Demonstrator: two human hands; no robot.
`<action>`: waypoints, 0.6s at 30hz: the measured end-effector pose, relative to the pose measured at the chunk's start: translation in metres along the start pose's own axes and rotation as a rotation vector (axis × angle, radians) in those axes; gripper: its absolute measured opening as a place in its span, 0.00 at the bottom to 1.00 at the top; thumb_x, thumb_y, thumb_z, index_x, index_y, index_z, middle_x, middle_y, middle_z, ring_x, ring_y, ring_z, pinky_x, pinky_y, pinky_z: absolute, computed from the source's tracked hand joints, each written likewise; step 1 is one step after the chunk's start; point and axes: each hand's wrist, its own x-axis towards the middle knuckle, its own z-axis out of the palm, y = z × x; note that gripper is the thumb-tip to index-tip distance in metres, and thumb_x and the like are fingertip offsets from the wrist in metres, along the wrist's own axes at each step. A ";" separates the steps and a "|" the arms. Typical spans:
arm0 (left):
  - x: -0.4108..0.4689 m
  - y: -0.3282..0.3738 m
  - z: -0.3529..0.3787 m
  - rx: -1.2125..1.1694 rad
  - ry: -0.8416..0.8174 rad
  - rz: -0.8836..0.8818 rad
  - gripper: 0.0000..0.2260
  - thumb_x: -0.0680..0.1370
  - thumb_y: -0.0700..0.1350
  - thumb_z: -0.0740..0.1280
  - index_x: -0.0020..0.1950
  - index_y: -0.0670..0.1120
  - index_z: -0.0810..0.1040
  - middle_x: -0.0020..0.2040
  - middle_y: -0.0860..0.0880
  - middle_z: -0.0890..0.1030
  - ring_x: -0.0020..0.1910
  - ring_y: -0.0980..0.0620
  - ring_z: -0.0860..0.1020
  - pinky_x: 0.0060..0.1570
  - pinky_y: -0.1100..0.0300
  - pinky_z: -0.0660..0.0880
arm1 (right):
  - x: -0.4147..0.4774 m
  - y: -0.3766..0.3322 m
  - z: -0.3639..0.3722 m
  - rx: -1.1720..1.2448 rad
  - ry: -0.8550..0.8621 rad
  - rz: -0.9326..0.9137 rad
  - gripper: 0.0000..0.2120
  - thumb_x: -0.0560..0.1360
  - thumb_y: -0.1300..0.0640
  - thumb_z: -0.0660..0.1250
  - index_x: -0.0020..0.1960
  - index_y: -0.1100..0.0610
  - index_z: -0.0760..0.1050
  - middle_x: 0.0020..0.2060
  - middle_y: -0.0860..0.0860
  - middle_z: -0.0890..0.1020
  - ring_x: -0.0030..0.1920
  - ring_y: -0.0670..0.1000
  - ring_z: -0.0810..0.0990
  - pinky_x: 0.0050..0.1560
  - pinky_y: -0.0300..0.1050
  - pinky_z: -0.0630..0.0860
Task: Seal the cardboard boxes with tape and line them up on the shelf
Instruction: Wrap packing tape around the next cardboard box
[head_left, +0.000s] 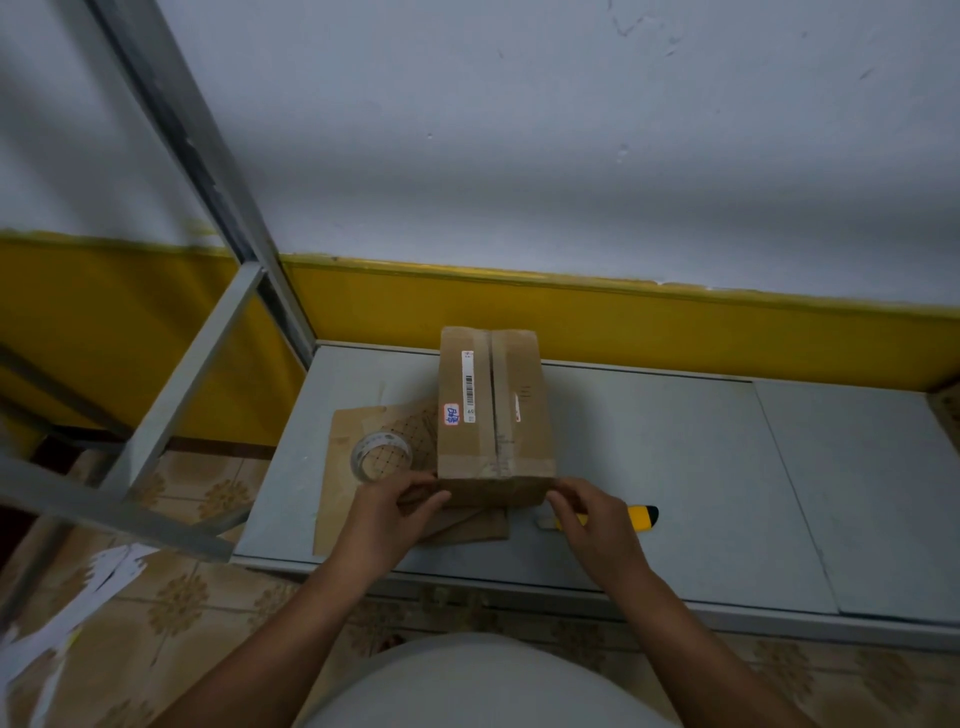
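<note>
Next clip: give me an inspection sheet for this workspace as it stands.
Surface: grey shelf board.
Job's things: cardboard box, taped along its top seam; tape roll lying on flattened cardboard left of it.
Clutter: yellow utility knife right of the box; paper scraps on the tiled floor.
Grippers: left hand and right hand hold the box's near corners.
Cables: nothing seen.
Surroundings: metal frame at left; white and yellow wall behind.

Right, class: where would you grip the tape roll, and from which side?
Come from above and pinch the tape roll through its hole, on the wall away from the box. It lies flat, hole up, on a cardboard sheet, with the box close beside it.
</note>
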 end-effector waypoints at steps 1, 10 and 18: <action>0.000 0.000 -0.002 -0.006 -0.014 0.006 0.10 0.77 0.44 0.78 0.58 0.51 0.87 0.49 0.63 0.84 0.51 0.70 0.82 0.52 0.75 0.77 | -0.002 0.001 -0.001 0.012 -0.015 -0.006 0.07 0.82 0.57 0.68 0.58 0.54 0.83 0.48 0.45 0.86 0.50 0.41 0.84 0.51 0.42 0.81; 0.015 0.001 -0.022 0.011 -0.177 -0.020 0.12 0.77 0.48 0.78 0.58 0.57 0.84 0.52 0.64 0.84 0.54 0.67 0.81 0.54 0.73 0.77 | 0.007 0.003 -0.006 0.070 -0.074 0.091 0.07 0.79 0.61 0.72 0.55 0.54 0.83 0.47 0.43 0.86 0.49 0.39 0.85 0.53 0.47 0.84; 0.020 0.006 -0.021 0.107 -0.187 0.098 0.07 0.79 0.46 0.76 0.56 0.54 0.86 0.52 0.61 0.85 0.54 0.66 0.81 0.52 0.73 0.76 | 0.008 0.000 -0.005 0.095 -0.048 0.109 0.10 0.79 0.63 0.71 0.51 0.47 0.81 0.44 0.43 0.87 0.48 0.41 0.86 0.52 0.49 0.84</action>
